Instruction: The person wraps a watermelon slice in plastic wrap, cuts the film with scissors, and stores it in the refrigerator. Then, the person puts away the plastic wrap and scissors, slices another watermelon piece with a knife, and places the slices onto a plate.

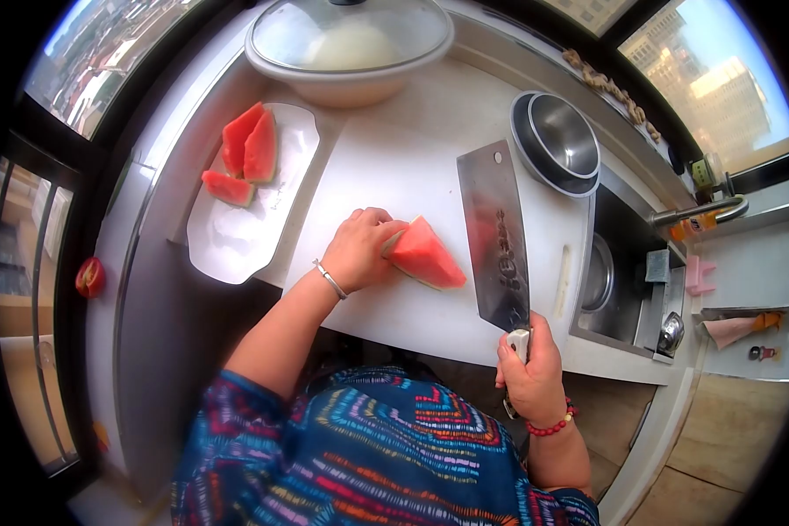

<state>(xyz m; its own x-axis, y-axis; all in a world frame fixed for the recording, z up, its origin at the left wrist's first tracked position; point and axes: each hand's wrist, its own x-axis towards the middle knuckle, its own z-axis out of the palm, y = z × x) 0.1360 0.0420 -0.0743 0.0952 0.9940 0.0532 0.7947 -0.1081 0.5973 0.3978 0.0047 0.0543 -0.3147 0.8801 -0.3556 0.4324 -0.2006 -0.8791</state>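
On the white cutting board [359, 167] lies a red watermelon wedge [424, 254] with its rind toward my left hand [366, 249]. The fingers of my left hand are closed on the wedge's left end. My right hand [533, 368] is wrapped round the handle of a wide cleaver [497, 237]. Its blade points away from me, to the right of the wedge and apart from it, with its flat side showing. Left of the board, a white plate [228, 237] holds several cut watermelon pieces [259, 145].
A lidded pot [349, 83] stands at the back. Nested metal bowls [563, 136] sit at the board's upper right. Farther right are a sink [621, 289] and a faucet [706, 210]. A cut red fruit [90, 277] lies on the far-left ledge.
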